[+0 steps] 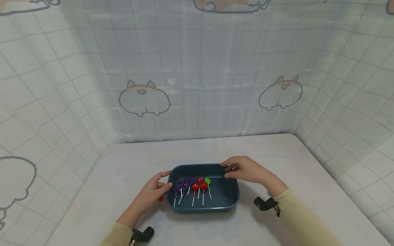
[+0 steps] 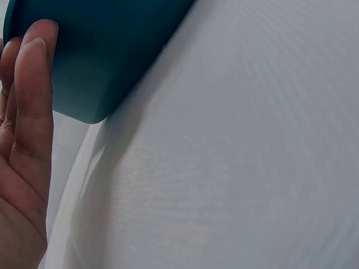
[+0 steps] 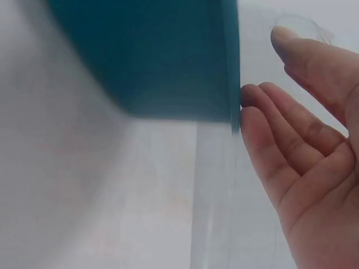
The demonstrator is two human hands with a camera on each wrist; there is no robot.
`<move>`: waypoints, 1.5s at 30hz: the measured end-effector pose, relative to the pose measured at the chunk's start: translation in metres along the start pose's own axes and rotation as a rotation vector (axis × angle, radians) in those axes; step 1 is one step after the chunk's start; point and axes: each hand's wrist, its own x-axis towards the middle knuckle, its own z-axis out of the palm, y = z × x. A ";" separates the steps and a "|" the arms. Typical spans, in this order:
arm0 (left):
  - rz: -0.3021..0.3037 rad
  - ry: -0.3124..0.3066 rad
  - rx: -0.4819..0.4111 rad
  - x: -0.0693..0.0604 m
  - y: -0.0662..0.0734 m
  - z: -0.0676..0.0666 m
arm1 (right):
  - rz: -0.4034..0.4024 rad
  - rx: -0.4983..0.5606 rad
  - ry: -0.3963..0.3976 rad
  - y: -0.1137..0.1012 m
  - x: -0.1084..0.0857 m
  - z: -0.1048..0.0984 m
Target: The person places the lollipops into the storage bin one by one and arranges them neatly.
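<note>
A dark teal tray (image 1: 223,193) with rounded corners and a raised rim is in the middle of the head view. Lollipops lie in its left and middle part: several purple lollipops (image 1: 185,186), three red lollipops (image 1: 195,187) and one green lollipop (image 1: 207,180), white sticks toward the front. At the left end my left hand (image 1: 151,192) grips the tray, thumb at the rim and fingers along the outer wall. My right hand (image 1: 246,169) is at the back right corner, fingertips touching the rim; in the right wrist view its thumb (image 3: 286,42) stands apart from the tray.
A white-covered table (image 1: 129,164) carries the tray. Behind it and at both sides hang pale sheets (image 1: 203,85) with a grid and cartoon animal print. Dark wrist devices (image 1: 143,234) are worn at both sleeves.
</note>
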 end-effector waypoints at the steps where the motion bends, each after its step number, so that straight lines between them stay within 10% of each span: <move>1: 0.004 -0.002 -0.001 0.000 0.000 0.000 | 0.013 0.007 0.012 0.001 -0.004 -0.003; 25: -0.006 0.030 0.015 -0.001 -0.002 0.003 | 0.166 -0.003 0.228 0.056 -0.096 -0.032; 45: -0.015 0.034 0.008 0.000 -0.001 0.002 | 0.288 -0.011 0.213 0.088 -0.145 -0.022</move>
